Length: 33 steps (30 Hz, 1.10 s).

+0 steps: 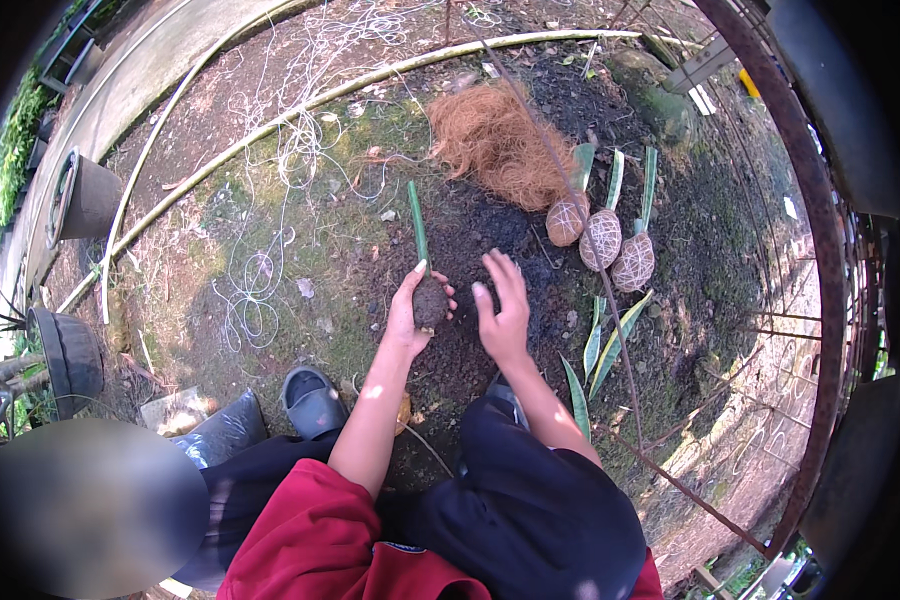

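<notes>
In the middle of the view my left hand [406,312] is closed round a dark ball of soil [431,303]. A long green leaf cutting [418,222] stands up out of that ball. To its right my right hand [505,310] is held apart with its fingers stretched, holding nothing, above dark loose soil [460,350]. Beyond it lies a heap of brown coconut fibre [495,140]. Right of the heap rest three fibre balls wound with white string [601,240], each with a leaf sticking out.
Several loose leaf cuttings [615,345] lie on the ground to the right. Tangled white string [255,290] spreads across the left and far ground. Bamboo poles [300,110] cross the back. Black pots [70,360] stand at the left, and a rusty metal frame [820,230] curves along the right.
</notes>
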Available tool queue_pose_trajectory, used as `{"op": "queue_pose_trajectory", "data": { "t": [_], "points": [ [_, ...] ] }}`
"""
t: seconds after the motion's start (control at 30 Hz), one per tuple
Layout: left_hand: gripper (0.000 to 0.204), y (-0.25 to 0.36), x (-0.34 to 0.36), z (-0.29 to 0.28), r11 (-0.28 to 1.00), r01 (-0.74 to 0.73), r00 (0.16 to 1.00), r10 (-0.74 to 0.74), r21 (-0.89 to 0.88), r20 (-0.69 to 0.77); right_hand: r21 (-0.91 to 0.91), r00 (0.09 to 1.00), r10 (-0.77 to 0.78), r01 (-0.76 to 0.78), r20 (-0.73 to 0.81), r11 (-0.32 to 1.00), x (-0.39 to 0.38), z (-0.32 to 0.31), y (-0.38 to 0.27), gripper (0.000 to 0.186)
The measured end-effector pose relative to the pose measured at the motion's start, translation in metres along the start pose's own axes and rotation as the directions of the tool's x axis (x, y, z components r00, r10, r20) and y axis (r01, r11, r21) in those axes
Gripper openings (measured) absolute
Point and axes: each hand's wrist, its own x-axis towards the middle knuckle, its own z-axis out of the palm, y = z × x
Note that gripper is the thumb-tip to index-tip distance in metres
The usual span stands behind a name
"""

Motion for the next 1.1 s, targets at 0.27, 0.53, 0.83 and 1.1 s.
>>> {"op": "queue_pose_trajectory", "data": {
  "t": [0.27,0.53,0.83,1.1],
  "points": [
    [0.031,0.002,-0.006,0.016,0.980,0.000,0.999,-0.011,-0.197,-0.052,-0.337,0.962,0.105,-0.015,0.251,0.941,0.038,-0.037,0.055,0.029],
    [0.019,-0.017,0.008,-0.004,0.997,-0.023,0.991,0.013,-0.074,-0.132,-0.522,0.942,0.126,0.058,0.310,0.851,0.030,-0.025,0.057,0.030],
    [0.023,-0.016,-0.001,0.008,0.993,0.028,0.999,-0.025,-0.115,0.025,-0.476,0.940,0.197,-0.043,0.278,0.878,0.036,-0.031,0.047,0.025],
    [0.024,-0.026,0.005,0.005,0.980,-0.033,0.997,0.045,-0.194,0.061,0.140,0.864,0.380,-0.443,0.330,0.885,0.027,-0.034,0.043,0.024]
  ]
}}
